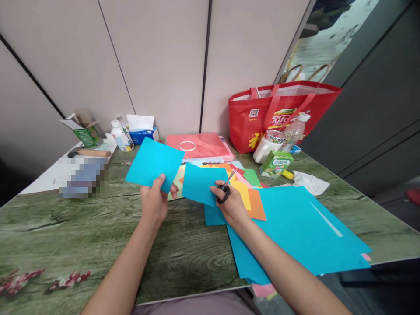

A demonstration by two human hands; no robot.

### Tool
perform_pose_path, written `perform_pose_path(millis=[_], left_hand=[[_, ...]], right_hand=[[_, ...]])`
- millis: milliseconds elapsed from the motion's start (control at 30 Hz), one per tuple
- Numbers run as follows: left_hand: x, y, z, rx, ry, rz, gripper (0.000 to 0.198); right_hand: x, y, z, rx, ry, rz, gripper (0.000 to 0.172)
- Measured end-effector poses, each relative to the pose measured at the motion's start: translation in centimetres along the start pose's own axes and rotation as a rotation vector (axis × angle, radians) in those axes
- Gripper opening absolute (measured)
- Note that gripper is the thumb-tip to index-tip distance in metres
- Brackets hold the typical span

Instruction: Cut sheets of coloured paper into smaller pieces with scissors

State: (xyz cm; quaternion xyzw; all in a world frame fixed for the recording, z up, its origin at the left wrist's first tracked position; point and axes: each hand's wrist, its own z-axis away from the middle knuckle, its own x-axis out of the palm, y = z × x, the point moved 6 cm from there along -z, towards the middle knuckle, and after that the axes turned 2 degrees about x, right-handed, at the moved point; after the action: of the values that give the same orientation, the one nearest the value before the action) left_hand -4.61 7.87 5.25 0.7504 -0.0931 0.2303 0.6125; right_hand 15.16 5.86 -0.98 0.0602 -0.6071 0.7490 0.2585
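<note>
My left hand [155, 197] pinches a squarish piece of blue paper [155, 162], tilted and raised above the table, with the thumb on its face. In my right hand [231, 201] is a pair of scissors [223, 192], black-handled, its blades pointing up and away. The same hand also grips a second blue paper piece [200, 181] by its right edge. The two pieces are side by side, close together. Beneath my right hand lie orange paper [257, 204], yellow paper and other coloured sheets. Large blue sheets [295, 227] extend under my right forearm.
A red bag [246, 122] stands at the back right behind a white mug [262, 148], a bottle [297, 129] and a green carton [277, 162]. Pink folders [206, 146] lie by the wall. At left are a hammer [95, 152], a tissue box [143, 134] and a white bottle [122, 136].
</note>
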Motion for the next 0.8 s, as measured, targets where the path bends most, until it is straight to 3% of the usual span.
perform_pose_path(millis=[100,300,500,633,800], left_hand=[[-0.5,0.4,-0.1,0.037,0.054,-0.059,0.026],[1.3,-2.5,1.2,-0.207,-0.275,-0.400,0.031],[1.2,-3.8,1.4,-0.069,-0.247,-0.523,0.024],[1.5,-4.3,1.6,-0.136,-0.306,-0.478,0.031],[0.9,-4.5,1.5,-0.156,-0.224,-0.555,0.030]], right_hand=[[-0.4,-1.3,0.2,-0.159,0.065,0.121,0.037],[0.7,-2.5,1.1,-0.310,-0.015,0.290,0.030],[0.4,-2.9,1.3,-0.376,0.030,0.319,0.028],[0.4,-2.8,1.0,-0.381,0.033,0.327,0.026],[0.4,-3.1,1.1,-0.408,0.063,0.360,0.028]])
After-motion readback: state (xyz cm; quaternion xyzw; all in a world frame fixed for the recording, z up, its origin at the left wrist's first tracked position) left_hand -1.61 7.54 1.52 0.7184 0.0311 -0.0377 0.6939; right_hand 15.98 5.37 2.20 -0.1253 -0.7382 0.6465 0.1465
